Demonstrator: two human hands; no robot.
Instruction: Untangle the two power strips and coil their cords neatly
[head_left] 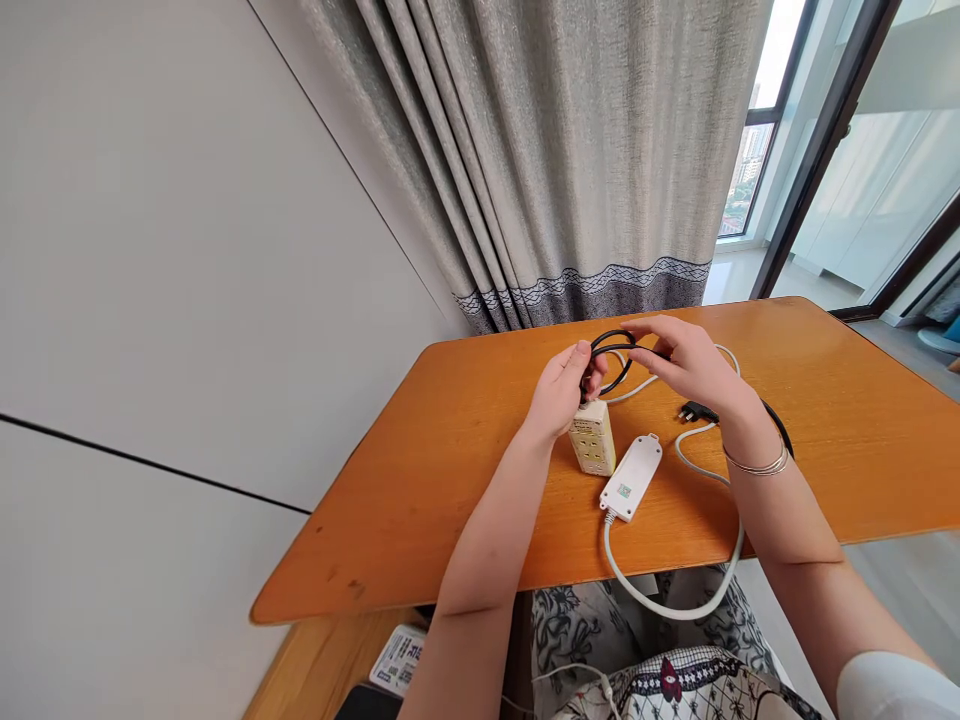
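Note:
Looped black cable [616, 385] runs between my two hands above the table. My left hand [564, 385] is closed on the gathered loops, right over a cream socket block [592, 440] that stands upright. Thumb and fingers of my right hand [686, 360] pinch the same cable at the loop's right side. A white power strip [631, 478] lies in front of the block, its thick white cord curving over the table's front edge. Beside my right wrist lies a black plug [696, 411] with its prongs showing. The cable's lower end near the block is hidden by my left fingers.
The orange wooden table [420, 500] has rounded corners and a wall close on its left. Grey curtains [600, 150] hang behind it, with a glass door at the right. A white cord [701, 470] winds under my right forearm.

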